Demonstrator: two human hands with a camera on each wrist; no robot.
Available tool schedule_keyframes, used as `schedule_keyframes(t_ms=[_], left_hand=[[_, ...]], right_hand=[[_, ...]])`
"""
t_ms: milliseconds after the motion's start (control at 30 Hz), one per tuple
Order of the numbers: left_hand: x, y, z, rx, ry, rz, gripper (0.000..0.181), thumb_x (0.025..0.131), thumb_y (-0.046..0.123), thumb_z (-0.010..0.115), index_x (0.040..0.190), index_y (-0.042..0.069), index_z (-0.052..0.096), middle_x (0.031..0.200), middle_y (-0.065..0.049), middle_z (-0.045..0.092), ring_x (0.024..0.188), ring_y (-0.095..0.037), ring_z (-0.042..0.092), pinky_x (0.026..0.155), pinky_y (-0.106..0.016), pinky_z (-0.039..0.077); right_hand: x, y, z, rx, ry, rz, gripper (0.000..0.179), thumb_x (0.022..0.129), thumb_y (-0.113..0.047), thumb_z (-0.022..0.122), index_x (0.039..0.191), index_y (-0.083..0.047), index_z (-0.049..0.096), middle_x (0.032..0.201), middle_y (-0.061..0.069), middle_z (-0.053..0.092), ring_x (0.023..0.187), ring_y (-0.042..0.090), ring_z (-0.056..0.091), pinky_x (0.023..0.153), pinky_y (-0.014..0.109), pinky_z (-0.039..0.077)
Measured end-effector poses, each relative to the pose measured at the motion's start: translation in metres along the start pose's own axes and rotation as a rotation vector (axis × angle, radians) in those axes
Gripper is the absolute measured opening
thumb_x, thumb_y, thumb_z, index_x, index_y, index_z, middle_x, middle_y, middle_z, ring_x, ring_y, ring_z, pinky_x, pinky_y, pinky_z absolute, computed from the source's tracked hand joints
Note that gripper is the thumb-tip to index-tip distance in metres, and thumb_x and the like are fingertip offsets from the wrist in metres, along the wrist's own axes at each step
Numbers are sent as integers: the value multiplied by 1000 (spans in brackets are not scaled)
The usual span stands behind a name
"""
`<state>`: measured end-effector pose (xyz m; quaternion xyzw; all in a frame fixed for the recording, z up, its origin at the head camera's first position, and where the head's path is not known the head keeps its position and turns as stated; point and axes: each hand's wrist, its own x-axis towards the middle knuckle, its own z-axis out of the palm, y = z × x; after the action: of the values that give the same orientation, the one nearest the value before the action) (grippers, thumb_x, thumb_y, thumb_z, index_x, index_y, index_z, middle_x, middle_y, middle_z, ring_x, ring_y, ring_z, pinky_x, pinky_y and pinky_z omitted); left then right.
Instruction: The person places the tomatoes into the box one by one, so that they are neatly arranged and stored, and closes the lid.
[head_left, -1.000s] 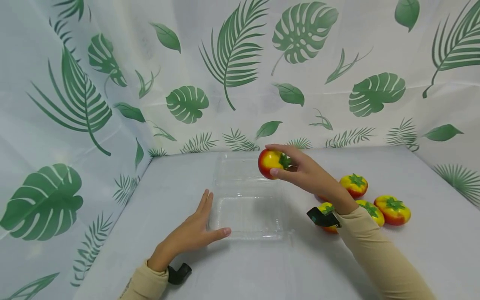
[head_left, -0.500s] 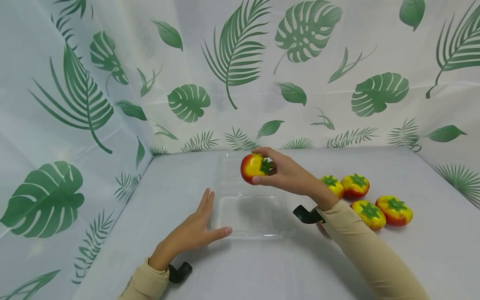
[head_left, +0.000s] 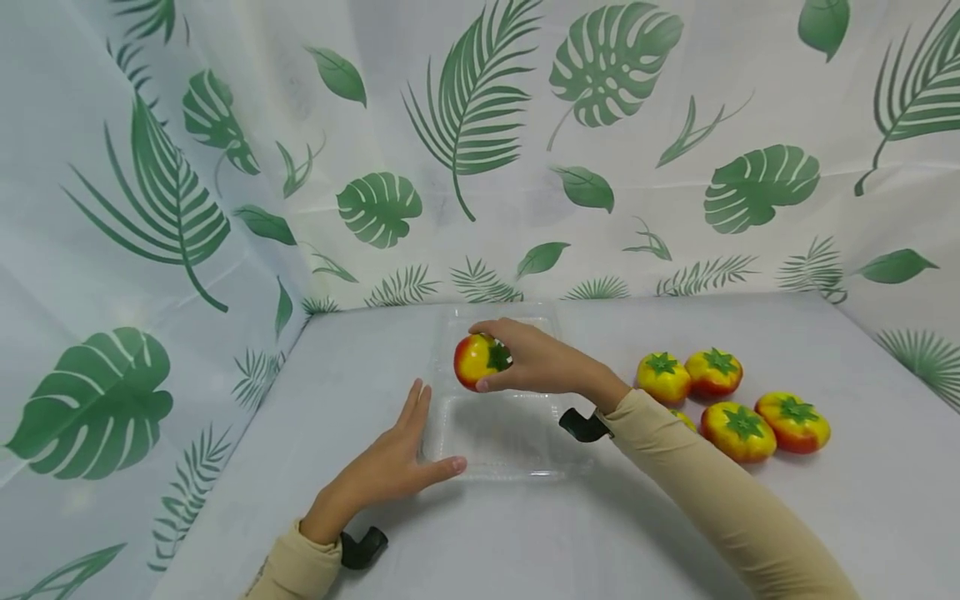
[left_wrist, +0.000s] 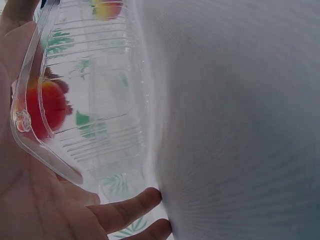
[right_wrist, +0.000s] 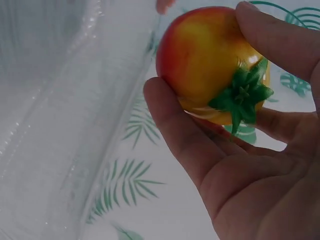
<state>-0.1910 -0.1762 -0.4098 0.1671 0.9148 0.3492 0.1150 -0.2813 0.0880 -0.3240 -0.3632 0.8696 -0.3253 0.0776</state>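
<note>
A shiny red-and-yellow toy tomato (head_left: 471,362) with a green leafy top is pinched between the thumb and fingers of my right hand (head_left: 540,360). It is above the clear plastic clamshell container (head_left: 498,446), which lies with its lid folded back. In the right wrist view, the leafy top of the tomato (right_wrist: 200,55) faces my palm. My left hand (head_left: 393,462) stands with straight fingers along the container's left side, thumb at its front corner. The left wrist view puts my palm close by the container's rim (left_wrist: 55,162); contact is unclear.
Several more toy tomatoes (head_left: 738,432) sit on the white tabletop (head_left: 525,542) to the right, one partly hidden by my right sleeve (head_left: 712,492). A white curtain (head_left: 525,192) with green leaves rises behind and at the left.
My right hand has carried the tomato leftward and toward me, from the lid's right side to above the container's middle. My left hand has stayed in place.
</note>
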Motion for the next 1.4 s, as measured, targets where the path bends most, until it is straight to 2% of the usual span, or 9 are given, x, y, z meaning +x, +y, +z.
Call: schedule_keyframes(t_ms=[200, 400, 567, 800, 933, 1100, 1400], left_hand=[[-1, 0, 0, -12, -5, 10, 121, 94, 67, 71, 172, 7, 1, 178, -9, -13, 161, -37, 16, 124, -60, 26], [-2, 1, 0, -4, -4, 13, 120, 95, 67, 71, 172, 7, 1, 178, -8, -13, 161, -37, 17, 125, -59, 26], [-2, 0, -1, -7, -6, 18, 120, 95, 67, 71, 172, 8, 1, 178, -8, -13, 161, -36, 17, 125, -58, 26], [-1, 0, -1, -12, -12, 17, 120, 95, 67, 70, 172, 8, 0, 178, -8, -14, 161, -36, 14, 125, -59, 25], [0, 0, -1, -1, -14, 14, 120, 95, 68, 70, 172, 8, 0, 178, -9, -14, 161, -36, 15, 125, -59, 25], [0, -1, -1, -2, -16, 15, 119, 96, 67, 70, 172, 9, -1, 178, -9, -14, 161, -36, 14, 125, -58, 25], [-1, -2, 0, -4, -15, 24, 119, 97, 66, 69, 171, 9, -3, 178, -10, -14, 161, -38, 16, 125, -59, 27]], right_hand=[[6, 5, 10, -75, -87, 3, 70, 91, -23, 89, 149, -2, 54, 134, 9, 63, 117, 25, 58, 100, 38, 56], [12, 8, 19, -162, -135, 26, 67, 91, -23, 89, 145, -2, 56, 124, 8, 63, 109, 22, 60, 96, 33, 56], [15, 6, 27, -261, -142, 14, 65, 91, -23, 90, 144, -3, 58, 124, 11, 60, 102, 22, 62, 95, 34, 57], [13, 4, 36, -362, -124, -53, 63, 91, -24, 90, 144, -6, 60, 119, 15, 54, 89, 24, 64, 87, 36, 60], [15, 5, 43, -383, -120, -50, 64, 91, -25, 90, 145, -8, 60, 116, 16, 53, 86, 24, 63, 83, 37, 60], [16, 4, 51, -380, -112, -18, 67, 92, -28, 89, 148, -11, 57, 121, 18, 53, 90, 26, 65, 87, 38, 62], [20, 2, 61, -350, -101, -35, 69, 94, -23, 87, 151, -5, 53, 126, 22, 52, 93, 28, 67, 92, 39, 61]])
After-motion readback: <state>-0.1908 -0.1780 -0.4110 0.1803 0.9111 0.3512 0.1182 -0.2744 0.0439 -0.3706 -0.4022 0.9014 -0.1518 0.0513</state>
